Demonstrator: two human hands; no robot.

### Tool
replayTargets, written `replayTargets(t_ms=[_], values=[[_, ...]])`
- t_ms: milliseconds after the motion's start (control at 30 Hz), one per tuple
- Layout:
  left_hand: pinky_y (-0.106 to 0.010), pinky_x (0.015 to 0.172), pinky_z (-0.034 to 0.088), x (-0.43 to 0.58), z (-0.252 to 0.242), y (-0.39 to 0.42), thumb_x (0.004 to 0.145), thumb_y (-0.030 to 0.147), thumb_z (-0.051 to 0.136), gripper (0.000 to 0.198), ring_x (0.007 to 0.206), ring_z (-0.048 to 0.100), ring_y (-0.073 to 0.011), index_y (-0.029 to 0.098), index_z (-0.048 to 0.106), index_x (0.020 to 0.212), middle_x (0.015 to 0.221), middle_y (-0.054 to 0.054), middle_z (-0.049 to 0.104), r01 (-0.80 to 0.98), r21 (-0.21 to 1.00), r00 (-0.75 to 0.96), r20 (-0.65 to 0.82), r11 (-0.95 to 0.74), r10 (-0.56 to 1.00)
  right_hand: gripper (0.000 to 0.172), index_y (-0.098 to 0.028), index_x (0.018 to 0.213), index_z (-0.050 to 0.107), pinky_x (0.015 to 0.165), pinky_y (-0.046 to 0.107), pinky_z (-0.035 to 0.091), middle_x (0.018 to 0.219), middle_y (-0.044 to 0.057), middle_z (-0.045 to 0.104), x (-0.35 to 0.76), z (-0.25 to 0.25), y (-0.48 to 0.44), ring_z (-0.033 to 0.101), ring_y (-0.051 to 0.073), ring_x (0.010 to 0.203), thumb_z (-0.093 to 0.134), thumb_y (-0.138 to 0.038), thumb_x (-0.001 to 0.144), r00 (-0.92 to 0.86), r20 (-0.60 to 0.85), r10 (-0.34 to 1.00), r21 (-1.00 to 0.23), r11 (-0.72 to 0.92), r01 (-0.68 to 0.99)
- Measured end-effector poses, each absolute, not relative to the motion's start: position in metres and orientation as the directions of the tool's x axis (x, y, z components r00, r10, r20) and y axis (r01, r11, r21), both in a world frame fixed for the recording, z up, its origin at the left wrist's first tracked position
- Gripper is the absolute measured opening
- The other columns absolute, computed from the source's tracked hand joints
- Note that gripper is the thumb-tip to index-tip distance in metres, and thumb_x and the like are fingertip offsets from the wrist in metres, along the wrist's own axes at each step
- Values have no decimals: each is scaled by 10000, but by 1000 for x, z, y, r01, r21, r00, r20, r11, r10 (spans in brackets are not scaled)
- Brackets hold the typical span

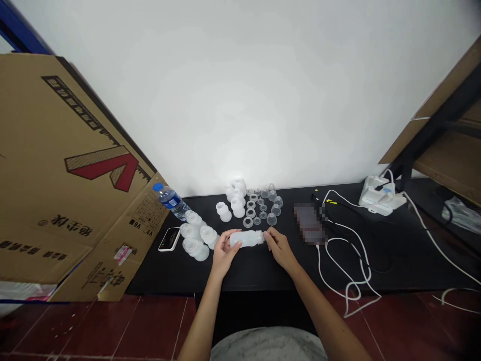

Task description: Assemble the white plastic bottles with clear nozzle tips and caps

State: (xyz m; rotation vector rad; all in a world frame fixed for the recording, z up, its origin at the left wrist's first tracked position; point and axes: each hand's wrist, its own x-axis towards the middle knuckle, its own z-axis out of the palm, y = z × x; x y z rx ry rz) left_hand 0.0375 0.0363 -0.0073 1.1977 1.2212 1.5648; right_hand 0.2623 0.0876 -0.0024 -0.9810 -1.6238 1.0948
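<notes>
My left hand (225, 248) is wrapped round a whitish, see-through baby bottle (246, 238), which lies on its side just over the black table. My right hand (277, 244) pinches the bottle's neck end; the fingers partly hide what sits there. Left of my left hand stand several capped baby bottles (196, 249). Behind my hands are several uncapped bottles (224, 212), in a group. Beside them, collar rings (250, 212), small teats (257, 220) and clear domed caps (271, 219) are set out in rows.
A water bottle (172, 200) with a blue cap and a white device (170, 239) are on the left, near a large cardboard box (75, 190). To the right are a blurred-out phone (309, 224), looping white cables (366, 265) and a power strip (381, 195). A white wall stands behind.
</notes>
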Motion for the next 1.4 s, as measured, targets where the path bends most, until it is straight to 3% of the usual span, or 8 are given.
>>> replayTargets(t_ms=[333,467,533,800,967,1033,1167,1400], values=[[-445,1024,605,38,-5,36,845,436,879,446,1189,743,-302,216,719,1198,1307,-148,762,-62,978,-214,183,-200,960,599,-246,642,477,554,291,352,556,-32,462,260,-12,91,452,160,546,460,-651,1084,-230,194,954,-968,224,114],[-429,1006,606,37,-8,37,845,455,876,444,1152,752,-298,207,730,1183,1234,-138,785,-59,979,-232,177,-195,957,343,-246,1018,686,583,277,423,798,-10,655,260,-11,90,550,158,606,636,-585,1013,-243,216,946,-968,240,71],[-409,974,614,36,-10,38,844,453,878,437,1113,761,-287,201,738,1172,1189,-127,795,-53,981,-242,169,-187,955,371,-253,1182,694,621,279,463,942,14,714,260,-9,89,596,161,659,709,-556,969,-289,220,931,-966,250,71],[-448,1034,610,37,-6,34,789,362,936,479,1209,746,-311,200,714,1182,1325,-146,765,-118,977,-155,157,-176,975,395,-218,873,686,611,279,450,700,-12,660,262,-8,89,614,170,627,675,-595,990,-283,170,944,-966,217,144],[-426,1024,616,38,-7,33,834,425,900,524,1232,731,-307,205,685,1258,1357,-153,738,-130,969,-153,188,-209,970,369,-222,974,703,622,286,495,773,2,696,261,-15,92,639,174,659,717,-591,965,-287,177,942,-983,186,4],[-391,913,644,36,-11,34,913,529,803,551,1102,772,-282,194,655,1326,1284,-155,758,-145,971,-153,166,-189,974,378,-231,1119,722,695,309,549,957,37,751,260,-15,92,684,192,763,763,-561,938,-288,199,937,-980,193,-51],[-301,663,591,32,-19,36,999,651,628,600,659,721,-181,137,656,1309,820,-69,770,-137,983,-152,101,-123,983,464,-260,1273,725,741,326,575,1185,64,753,259,-14,91,692,191,826,842,-480,882,-320,241,916,-970,238,-49],[-243,578,486,35,-10,38,955,631,700,531,553,607,-131,149,720,1179,682,-5,692,-43,997,-216,55,-65,975,443,-271,1250,741,700,310,552,1164,45,756,259,-13,90,659,170,785,866,-435,858,-367,251,896,-965,260,-25]])
